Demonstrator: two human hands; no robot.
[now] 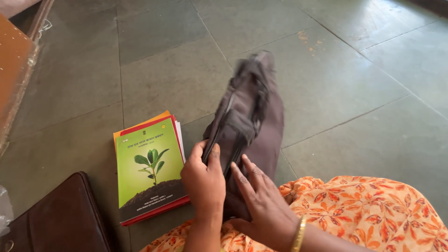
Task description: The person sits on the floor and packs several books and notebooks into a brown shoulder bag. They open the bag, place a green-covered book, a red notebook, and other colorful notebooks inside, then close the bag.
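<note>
Brown case: a dark brown leather-like case [60,217] is seen at the lower left corner, laid flat on the floor and cut off by the frame edge; it is touched by neither hand.
Wooden edge: an orange-brown wooden surface [14,65] is seen along the far left, its kind not to be told.
Booklets: a stack of booklets [150,168] is laid flat on the stone floor [326,70] just left of the hands, topped by a green cover with a seedling picture; red and orange covers are shown beneath it, fanned slightly, so the pile is kept within reach.
Left hand: the left hand [204,179] is closed on the near edge of the bag, thumb on top and fingers tucked under the fabric, apparently so that the opening is held steady.
Bag: a dark grey-brown cloth bag [252,116] is stretched away from the lap across the floor, its far end blurred; its near end rests against the knee, between both hands.
Right hand: the right hand [261,200] is laid flat with fingers spread on the bag's near end, pressing rather than clasping; a gold bangle [298,233] is worn at the wrist.
Garment: orange leaf-printed cloth [373,210] is draped over the lap at the lower right.
</note>
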